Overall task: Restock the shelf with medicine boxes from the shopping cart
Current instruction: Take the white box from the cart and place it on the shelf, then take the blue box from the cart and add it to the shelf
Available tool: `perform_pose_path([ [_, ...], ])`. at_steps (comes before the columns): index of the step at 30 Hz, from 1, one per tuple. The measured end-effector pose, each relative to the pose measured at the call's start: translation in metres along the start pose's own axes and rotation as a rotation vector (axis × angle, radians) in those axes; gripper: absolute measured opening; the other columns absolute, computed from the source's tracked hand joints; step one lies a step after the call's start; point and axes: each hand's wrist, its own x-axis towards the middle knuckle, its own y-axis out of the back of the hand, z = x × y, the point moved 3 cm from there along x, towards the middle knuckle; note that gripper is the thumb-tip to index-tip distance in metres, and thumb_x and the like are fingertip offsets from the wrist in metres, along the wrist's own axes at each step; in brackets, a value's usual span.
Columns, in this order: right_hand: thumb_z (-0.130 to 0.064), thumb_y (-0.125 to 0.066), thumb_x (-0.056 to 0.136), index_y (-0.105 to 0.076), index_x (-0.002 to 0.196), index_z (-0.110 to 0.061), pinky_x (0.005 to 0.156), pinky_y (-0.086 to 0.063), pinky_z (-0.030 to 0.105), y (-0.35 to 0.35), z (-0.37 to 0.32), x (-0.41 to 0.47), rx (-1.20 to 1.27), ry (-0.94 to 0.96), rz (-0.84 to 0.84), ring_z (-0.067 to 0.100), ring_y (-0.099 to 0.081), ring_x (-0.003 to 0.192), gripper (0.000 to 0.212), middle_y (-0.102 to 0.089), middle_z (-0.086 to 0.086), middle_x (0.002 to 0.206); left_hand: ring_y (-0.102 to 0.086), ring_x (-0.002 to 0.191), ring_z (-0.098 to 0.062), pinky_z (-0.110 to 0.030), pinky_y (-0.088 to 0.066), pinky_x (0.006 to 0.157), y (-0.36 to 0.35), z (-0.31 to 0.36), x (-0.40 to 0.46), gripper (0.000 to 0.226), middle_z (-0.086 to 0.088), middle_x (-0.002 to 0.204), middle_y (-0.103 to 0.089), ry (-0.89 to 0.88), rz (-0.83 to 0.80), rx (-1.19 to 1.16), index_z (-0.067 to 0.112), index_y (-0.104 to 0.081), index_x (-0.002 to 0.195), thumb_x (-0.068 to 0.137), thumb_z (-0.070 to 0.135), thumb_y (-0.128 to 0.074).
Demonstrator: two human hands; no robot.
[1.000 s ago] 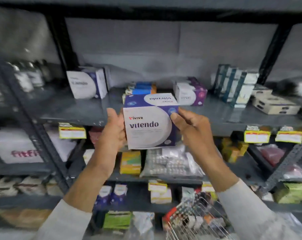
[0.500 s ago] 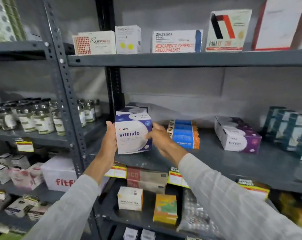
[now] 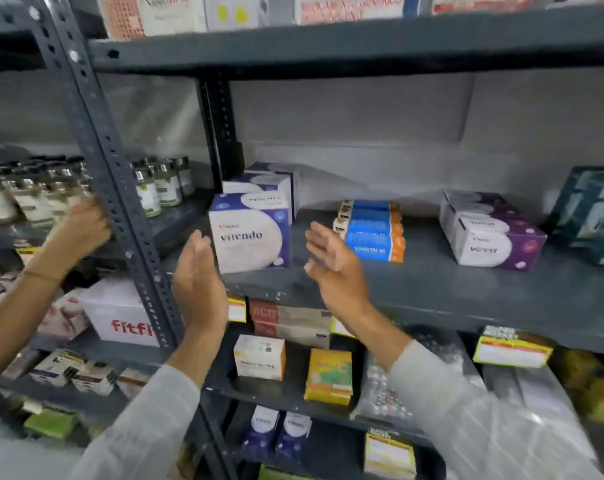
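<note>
A white and purple "vitendo" medicine box [image 3: 250,233] stands upright on the grey metal shelf [image 3: 432,285], in front of another box of the same kind [image 3: 262,181]. My left hand [image 3: 198,285] is open just left of and below the box, a little apart from it. My right hand [image 3: 335,268] is open to the box's right, fingers spread, holding nothing. The shopping cart is out of view.
Blue and orange boxes [image 3: 373,230] and purple boxes [image 3: 491,230] lie further right on the same shelf. Another person's hand [image 3: 82,230] reaches among small bottles [image 3: 155,188] on the left shelf. A slotted upright post [image 3: 120,202] stands between. Lower shelves hold more boxes.
Both hands carried the vitendo box up to the shelf, set it down in front of the matching box and let go. They have drawn back open. Another person's hand came into view at left.
</note>
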Motion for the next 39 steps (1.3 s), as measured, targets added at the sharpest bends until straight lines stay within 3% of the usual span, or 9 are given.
perform_pose_path([
  [2,0.011,-0.055,0.093,-0.061,0.128,-0.037,0.104,-0.053,0.034,0.034,0.004,-0.047,0.018,0.058,0.034,0.016,-0.063,0.128,0.059,-0.067,-0.005,0.135,-0.060,0.132,-0.009,-0.031,-0.050,0.110,-0.002,-0.013,-0.048,0.043,0.003,0.142,-0.066,-0.095,-0.014,0.045,0.024,-0.058,0.144,0.104,0.039,-0.056],
  [7,0.004,-0.056,0.095,-0.069,0.122,-0.013,0.093,-0.059,0.039,0.129,0.048,-0.167,-0.095,-0.048,0.122,0.022,-0.072,0.110,0.035,-0.075,0.001,0.117,-0.064,0.129,-0.011,-0.025,-0.050,0.105,-0.040,-0.082,-0.192,0.045,-0.006,0.137,-0.068,-0.086,-0.399,0.162,0.008,-0.058,0.143,0.104,0.029,-0.052],
  [12,0.012,-0.059,0.091,-0.073,0.107,-0.031,0.088,-0.061,0.037,0.243,0.126,-0.276,-0.324,-0.379,0.200,0.017,-0.075,0.097,0.048,-0.079,-0.004,0.103,-0.062,0.129,-0.005,-0.035,-0.051,0.108,-0.077,-0.168,-0.329,0.045,0.008,0.139,-0.066,0.067,-0.882,0.423,0.023,-0.059,0.143,0.100,0.037,-0.054],
  [16,0.011,-0.067,0.088,-0.074,0.101,-0.026,0.099,-0.056,0.046,0.327,0.193,-0.367,-0.468,-0.738,0.159,0.026,-0.073,0.102,0.040,-0.077,0.005,0.104,-0.062,0.128,-0.022,-0.039,-0.053,0.101,-0.087,-0.231,-0.426,0.048,-0.003,0.144,-0.065,0.025,-1.299,0.756,0.028,-0.051,0.150,0.103,0.037,-0.054],
  [21,-0.001,-0.065,0.090,-0.077,0.112,-0.015,0.080,-0.053,0.018,0.382,0.265,-0.475,-0.627,-1.111,0.116,0.026,-0.071,0.103,0.028,-0.076,0.007,0.111,-0.046,0.144,-0.025,-0.036,-0.039,0.115,-0.085,-0.290,-0.508,0.053,-0.002,0.159,-0.050,-0.056,-1.659,1.066,0.022,-0.041,0.155,0.105,0.038,-0.041],
  [24,0.003,-0.066,0.083,-0.079,0.102,-0.010,0.077,-0.055,0.024,0.371,0.303,-0.517,-0.663,-1.220,0.070,0.031,-0.073,0.105,0.027,-0.077,0.011,0.107,-0.043,0.147,-0.030,-0.038,-0.033,0.119,-0.075,-0.312,-0.526,0.053,-0.009,0.157,-0.051,-0.124,-1.719,1.175,0.015,-0.042,0.155,0.106,0.036,-0.040],
  [28,-0.005,-0.065,0.081,-0.074,0.108,-0.008,0.078,-0.048,0.025,0.326,0.350,-0.552,-0.735,-1.188,-0.203,0.030,-0.070,0.101,0.029,-0.075,0.013,0.112,-0.044,0.149,-0.028,-0.038,-0.035,0.121,-0.068,-0.327,-0.531,0.056,-0.011,0.153,-0.056,-0.246,-1.691,1.169,0.011,-0.049,0.151,0.101,0.036,-0.043],
  [31,-0.007,-0.065,0.083,-0.069,0.120,-0.008,0.088,-0.056,0.033,0.297,0.388,-0.574,-0.733,-1.173,-0.249,0.029,-0.069,0.104,0.037,-0.073,0.014,0.117,-0.048,0.146,-0.026,-0.038,-0.040,0.118,-0.065,-0.335,-0.533,0.055,-0.009,0.149,-0.060,-0.306,-1.665,1.118,0.013,-0.055,0.147,0.097,0.037,-0.052],
  [39,-0.013,-0.064,0.087,-0.057,0.127,-0.006,0.079,-0.059,0.042,0.265,0.463,-0.606,-0.948,-1.047,-0.362,0.033,-0.067,0.100,0.041,-0.066,0.015,0.116,-0.048,0.146,-0.024,-0.042,-0.043,0.115,-0.057,-0.354,-0.531,0.060,-0.006,0.151,-0.059,-0.347,-1.603,1.036,0.018,-0.052,0.149,0.094,0.041,-0.051],
])
